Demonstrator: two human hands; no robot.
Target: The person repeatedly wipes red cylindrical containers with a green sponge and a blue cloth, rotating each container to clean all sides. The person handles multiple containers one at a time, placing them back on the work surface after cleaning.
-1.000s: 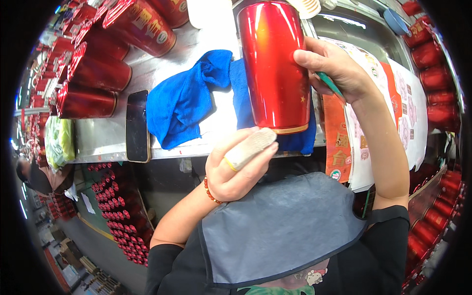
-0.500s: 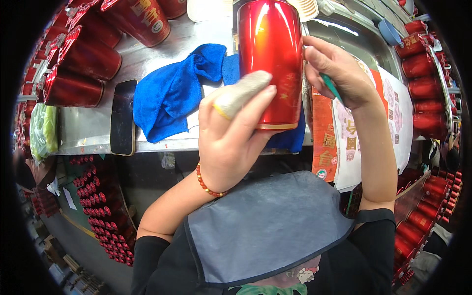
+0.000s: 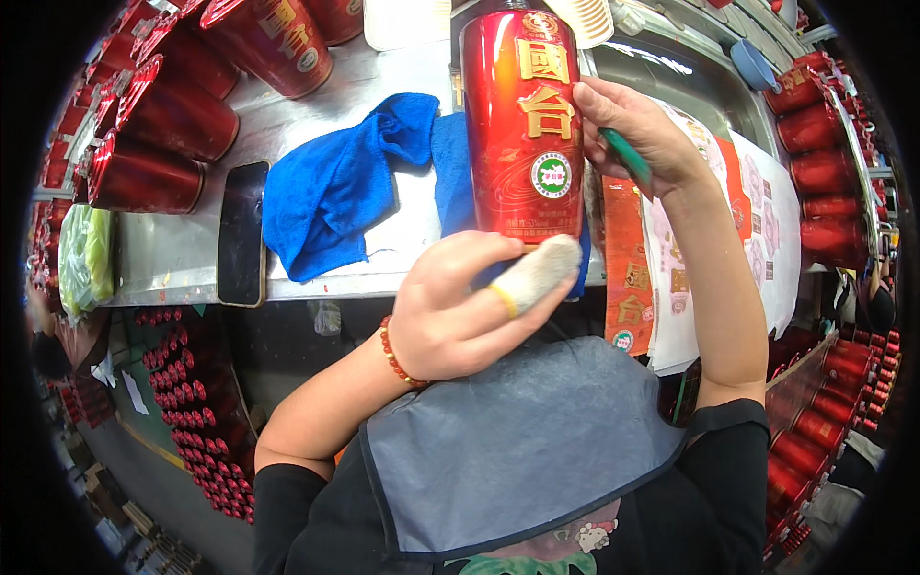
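A glossy red bottle (image 3: pixel 522 125) stands up in front of me over the bench edge, its raised gold characters and a round green-and-white emblem facing me. My left hand (image 3: pixel 446 321) is closed at the bottle's lower end. One of its fingers wears a pale cloth finger cover (image 3: pixel 539 276) with a yellow band, lying across the base. My right hand (image 3: pixel 644 134) touches the bottle's right side with thumb and fingertips. Tucked in that same hand is a slim green tool (image 3: pixel 625 155), its tip pointing down; its kind is unclear. The bottle's far side is hidden.
A crumpled blue cloth (image 3: pixel 335 192) and a black phone (image 3: pixel 242 233) lie on the metal bench (image 3: pixel 163 259) at left. Red bottles (image 3: pixel 149 172) crowd the far left. Printed sheets (image 3: pixel 690 240) lie at right, near a sink (image 3: pixel 709 81) and a blue bowl (image 3: pixel 754 65).
The bottle has been turned, bringing its gold characters and emblem round to face me. My left hand has slid from its side down to the base.
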